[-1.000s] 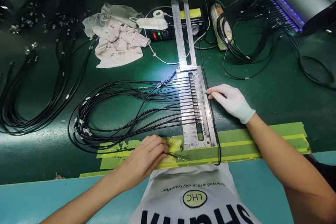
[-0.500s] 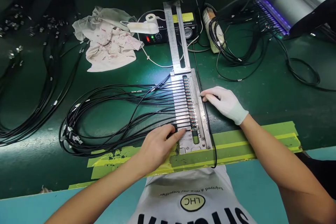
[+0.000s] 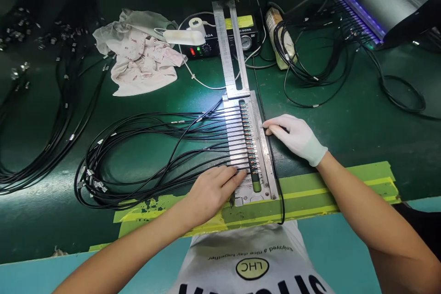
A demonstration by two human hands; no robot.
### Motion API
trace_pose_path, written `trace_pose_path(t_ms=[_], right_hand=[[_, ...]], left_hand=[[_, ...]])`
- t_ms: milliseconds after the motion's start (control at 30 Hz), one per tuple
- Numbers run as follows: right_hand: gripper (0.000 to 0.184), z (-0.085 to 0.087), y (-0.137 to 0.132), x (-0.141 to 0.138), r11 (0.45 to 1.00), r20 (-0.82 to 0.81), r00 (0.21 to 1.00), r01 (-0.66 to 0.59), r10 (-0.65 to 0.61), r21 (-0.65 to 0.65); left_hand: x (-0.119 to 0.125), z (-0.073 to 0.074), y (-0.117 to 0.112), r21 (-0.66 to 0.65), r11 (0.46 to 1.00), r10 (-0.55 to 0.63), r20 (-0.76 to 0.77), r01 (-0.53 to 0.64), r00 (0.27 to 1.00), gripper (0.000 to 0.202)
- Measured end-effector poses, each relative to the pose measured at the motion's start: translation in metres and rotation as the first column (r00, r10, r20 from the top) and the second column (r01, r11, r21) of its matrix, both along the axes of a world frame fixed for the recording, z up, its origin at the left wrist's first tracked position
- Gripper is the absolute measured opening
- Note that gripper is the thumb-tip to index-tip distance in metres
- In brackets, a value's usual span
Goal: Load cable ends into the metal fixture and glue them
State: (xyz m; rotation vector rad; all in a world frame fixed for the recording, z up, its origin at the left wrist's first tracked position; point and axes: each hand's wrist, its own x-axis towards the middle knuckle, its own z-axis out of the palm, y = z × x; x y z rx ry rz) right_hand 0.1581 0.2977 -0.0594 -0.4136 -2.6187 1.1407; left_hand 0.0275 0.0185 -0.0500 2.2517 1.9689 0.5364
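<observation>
Head view: your bare left hand (image 3: 210, 190) presses a black cable (image 3: 193, 172) into the metal jig (image 3: 248, 147) on the table, gloved right hand (image 3: 296, 138) flat, steadying its edge; a slip could unseat neighbouring cables.

- I'm in an electronics assembly workshop, at a green-matted bench (image 3: 344, 138).
- Bundles of black cables (image 3: 138, 156) lie across it, fed into a slotted metal jig (image 3: 241, 147).
- A control box (image 3: 237, 39) with lit lamps and a purple-glowing machine (image 3: 361, 14) stand behind.

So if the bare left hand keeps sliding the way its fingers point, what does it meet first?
Probably the row of cable ends seated in the metal fixture; the left hand fingertips already rest beside them.
</observation>
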Motion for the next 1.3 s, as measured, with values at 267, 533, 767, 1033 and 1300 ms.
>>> trace_pose_path(t_ms=[267,533,767,1033,1300], right_hand=[[0.022,0.0,0.001,-0.001,1.0,0.007,1.0,-0.004,0.004,0.002],[0.021,0.0,0.001,-0.002,1.0,0.026,1.0,0.007,-0.007,-0.022],[0.043,0.008,-0.027,0.001,0.99,0.041,0.995,0.086,-0.09,0.109],[0.036,0.014,-0.067,-0.013,0.934,0.144,0.989,-0.026,-0.028,0.357],[0.043,-0.009,-0.042,-0.038,0.9,0.188,0.978,-0.004,-0.087,0.437]], left_hand=[[0.002,-0.011,-0.006,0.06,0.994,0.084,0.095,-0.09,0.992,0.039],[0.009,-0.012,-0.021,-0.004,0.993,0.117,0.016,-0.117,0.993,0.052],[0.025,0.01,-0.026,0.004,0.997,0.078,0.188,-0.081,0.979,0.04],[0.034,-0.004,-0.047,0.188,0.979,0.076,0.003,-0.075,0.997,0.014],[0.021,-0.003,-0.045,0.126,0.973,0.207,-0.105,-0.193,0.973,0.027]])
